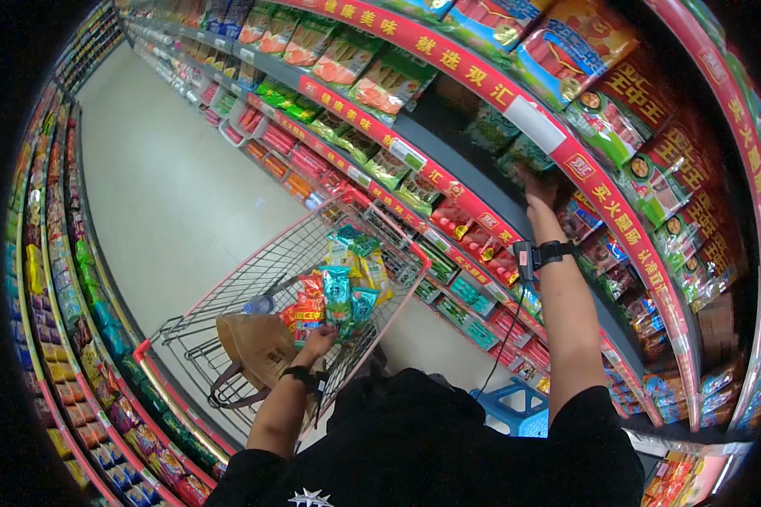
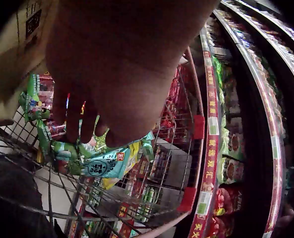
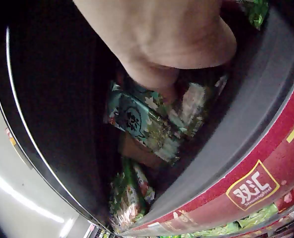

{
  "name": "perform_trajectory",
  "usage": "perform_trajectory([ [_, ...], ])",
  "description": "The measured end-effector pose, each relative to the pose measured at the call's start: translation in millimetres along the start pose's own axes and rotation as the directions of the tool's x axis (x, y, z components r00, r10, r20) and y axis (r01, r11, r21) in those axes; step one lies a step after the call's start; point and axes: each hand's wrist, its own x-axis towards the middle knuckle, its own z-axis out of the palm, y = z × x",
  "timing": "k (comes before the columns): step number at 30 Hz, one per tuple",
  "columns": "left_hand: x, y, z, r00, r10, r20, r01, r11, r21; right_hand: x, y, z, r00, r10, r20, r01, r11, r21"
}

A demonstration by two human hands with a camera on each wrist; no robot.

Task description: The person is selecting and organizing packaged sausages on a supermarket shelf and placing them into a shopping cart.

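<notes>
My right hand (image 1: 539, 196) reaches deep into a dark shelf. In the right wrist view its thumb lies against a dark green printed packet (image 3: 137, 119), which it grips; the other fingers are hidden. My left hand (image 1: 316, 343) is over the shopping cart (image 1: 228, 291), its fingers pointing down and spread at a pile of snack packets. A teal packet (image 1: 336, 291) stands just beyond the fingertips, with a red-and-orange packet (image 1: 308, 297) beside it. The left wrist view shows a teal packet (image 2: 104, 166) below the fingers, lying over the cart's wire.
A tan bag (image 1: 262, 346) sits in the cart near a clear plastic container (image 1: 260, 305). Curved shelves with red label strips (image 1: 448, 51) rise close on the right. A blue stool (image 1: 520, 410) stands by the lower shelf. The aisle floor (image 1: 161, 186) runs left of the cart.
</notes>
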Motion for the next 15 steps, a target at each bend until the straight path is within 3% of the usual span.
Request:
perform_trajectory([
  [1, -1, 2, 1, 0.999, -0.041, -0.028, 0.041, 0.999, -0.004, -6, -2, 4, 1.000, 0.000, -0.020, 0.000, 1.000, -0.006],
  [3, 14, -18, 9, 0.997, -0.045, 0.058, 0.050, 0.995, -0.086, -1, 13, 0, 0.992, -0.095, -0.085, 0.089, 0.993, -0.076],
  [5, 3, 2, 5, 0.994, -0.082, 0.077, 0.097, 0.973, -0.210, 9, 42, -1, 0.999, -0.017, 0.029, 0.014, 0.996, 0.092],
  [7, 4, 12, 12, 0.996, -0.046, 0.081, 0.065, 0.967, -0.246, 6, 51, -6, 0.980, 0.052, 0.193, -0.111, 0.944, 0.312],
  [9, 23, -4, 21, 0.987, 0.154, 0.049, -0.130, 0.938, -0.320, -23, 20, -17, 0.983, 0.127, 0.134, -0.170, 0.909, 0.381],
  [10, 10, 23, 19, 0.991, 0.110, 0.078, -0.084, 0.955, -0.283, -27, 17, -24, 0.885, 0.388, 0.259, -0.464, 0.782, 0.416],
  [13, 5, 70, 22, 0.989, 0.061, 0.135, -0.022, 0.961, -0.275, -77, -22, -61, 0.830, 0.134, 0.541, -0.472, 0.686, 0.554],
  [14, -6, 97, 24, 0.978, 0.184, 0.098, -0.149, 0.945, -0.292, -90, -16, -67, 0.827, 0.110, 0.551, -0.448, 0.721, 0.529],
  [15, -16, 125, 27, 0.975, 0.194, 0.107, -0.158, 0.948, -0.276, -103, -9, -76, 0.822, 0.084, 0.563, -0.421, 0.755, 0.503],
])
